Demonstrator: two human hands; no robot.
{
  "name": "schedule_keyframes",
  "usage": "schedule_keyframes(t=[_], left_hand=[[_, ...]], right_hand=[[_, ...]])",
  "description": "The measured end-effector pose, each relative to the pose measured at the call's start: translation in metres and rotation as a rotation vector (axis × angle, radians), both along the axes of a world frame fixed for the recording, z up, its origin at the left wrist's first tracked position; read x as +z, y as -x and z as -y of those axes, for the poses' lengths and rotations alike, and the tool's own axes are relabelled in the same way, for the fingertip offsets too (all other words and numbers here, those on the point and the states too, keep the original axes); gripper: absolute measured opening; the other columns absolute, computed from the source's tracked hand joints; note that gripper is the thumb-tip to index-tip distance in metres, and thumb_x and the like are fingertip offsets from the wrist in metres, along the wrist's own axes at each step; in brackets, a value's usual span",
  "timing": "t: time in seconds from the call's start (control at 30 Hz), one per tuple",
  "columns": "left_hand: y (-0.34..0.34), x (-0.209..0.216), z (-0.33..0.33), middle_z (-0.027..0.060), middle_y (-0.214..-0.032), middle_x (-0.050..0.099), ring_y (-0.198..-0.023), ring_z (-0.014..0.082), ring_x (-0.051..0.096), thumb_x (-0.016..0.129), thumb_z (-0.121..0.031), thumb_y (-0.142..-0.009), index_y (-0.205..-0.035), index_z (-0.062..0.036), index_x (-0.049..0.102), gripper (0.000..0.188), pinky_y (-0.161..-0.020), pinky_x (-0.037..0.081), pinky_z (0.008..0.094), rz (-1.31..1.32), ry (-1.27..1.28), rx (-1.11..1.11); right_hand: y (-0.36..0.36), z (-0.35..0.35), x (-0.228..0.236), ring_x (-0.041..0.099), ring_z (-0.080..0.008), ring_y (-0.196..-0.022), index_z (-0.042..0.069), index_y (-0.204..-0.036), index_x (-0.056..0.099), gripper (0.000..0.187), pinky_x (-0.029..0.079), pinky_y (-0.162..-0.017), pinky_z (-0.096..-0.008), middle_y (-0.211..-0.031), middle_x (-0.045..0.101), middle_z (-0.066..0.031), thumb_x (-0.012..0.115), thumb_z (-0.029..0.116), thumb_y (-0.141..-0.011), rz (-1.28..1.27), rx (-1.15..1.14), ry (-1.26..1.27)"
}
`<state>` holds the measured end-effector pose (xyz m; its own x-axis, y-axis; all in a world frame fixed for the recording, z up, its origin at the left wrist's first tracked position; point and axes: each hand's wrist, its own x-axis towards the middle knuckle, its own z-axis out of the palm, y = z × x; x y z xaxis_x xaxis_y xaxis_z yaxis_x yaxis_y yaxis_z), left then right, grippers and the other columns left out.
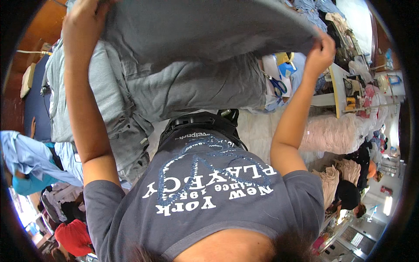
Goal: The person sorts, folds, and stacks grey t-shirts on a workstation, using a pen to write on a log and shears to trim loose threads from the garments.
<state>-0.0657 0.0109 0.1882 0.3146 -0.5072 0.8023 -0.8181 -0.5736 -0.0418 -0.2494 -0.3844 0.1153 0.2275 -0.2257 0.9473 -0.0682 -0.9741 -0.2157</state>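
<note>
A dark grey piece of cloth (196,30) is held up and stretched between my two hands at the top of the view. My left hand (83,24) is closed on its left end, the fingertips partly cut off by the frame's upper edge. At the opposite end, my right hand (321,54) pinches the cloth's corner between thumb and fingers. Below the raised cloth lies more grey fabric (192,85), wrinkled and spread across the work surface. A lighter grey fabric pile (100,83) hangs down over the near left side.
Blue-handled scissors (279,86) lie right of the fabric, near my right forearm. Farther right stands a wrapped pale pink bundle (329,133). Light blue garments (37,153) and a person in red (74,238) are at the left; another person with black headwear (349,195) is at the lower right.
</note>
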Motion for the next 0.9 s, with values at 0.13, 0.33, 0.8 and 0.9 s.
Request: schedule_keyframes(t=[0.13, 0.33, 0.8, 0.9], left_hand=[[-0.006, 0.022, -0.025, 0.0110, -0.093, 0.062, -0.081, 0.0211, 0.063, 0.055, -0.005, -0.080, -0.099, -0.0098, 0.061, 0.021, -0.070, 0.049, 0.0291, 0.102, 0.079, 0.204], [0.018, -0.012, -0.006, 0.0113, -0.084, 0.058, -0.079, 0.0196, 0.059, 0.058, -0.005, -0.076, -0.092, -0.0021, 0.050, 0.018, -0.071, 0.048, 0.0287, 0.385, 0.805, -0.491], [0.100, -0.027, 0.081, 0.0109, -0.093, 0.056, -0.079, 0.0243, 0.058, 0.059, -0.007, -0.069, -0.086, -0.0067, 0.057, 0.017, -0.066, 0.049, 0.0311, -0.110, 0.143, -0.535], [0.088, -0.017, 0.073, 0.0066, -0.084, 0.056, -0.073, 0.0220, 0.059, 0.058, -0.008, -0.068, -0.087, -0.0079, 0.058, 0.018, -0.060, 0.048, 0.0309, -0.082, 0.134, -0.317]], right_hand=[[-0.004, 0.030, 0.044, 0.056, -0.0186, -0.081, 0.028, -0.086, 0.069, 0.028, 0.039, -0.076, -0.0305, -0.084, 0.062, 0.0013, 0.058, 0.008, -0.070, -0.070, -0.168, 0.287], [-0.010, -0.026, 0.041, 0.050, -0.0149, -0.074, 0.007, -0.089, 0.068, 0.016, 0.040, -0.071, -0.0251, -0.079, 0.059, -0.0010, 0.058, 0.009, -0.076, 0.510, 0.055, -0.026], [0.011, -0.182, 0.038, 0.048, -0.0217, -0.109, -0.002, -0.120, 0.044, 0.050, 0.033, -0.096, -0.0326, -0.120, 0.048, -0.0137, 0.059, 0.019, -0.078, -0.394, 1.164, -1.020], [0.026, -0.211, 0.035, 0.044, -0.0231, -0.113, -0.001, -0.123, 0.041, 0.068, 0.031, -0.097, -0.0326, -0.123, 0.044, -0.0168, 0.068, 0.029, -0.068, -0.122, 1.362, -1.215]])
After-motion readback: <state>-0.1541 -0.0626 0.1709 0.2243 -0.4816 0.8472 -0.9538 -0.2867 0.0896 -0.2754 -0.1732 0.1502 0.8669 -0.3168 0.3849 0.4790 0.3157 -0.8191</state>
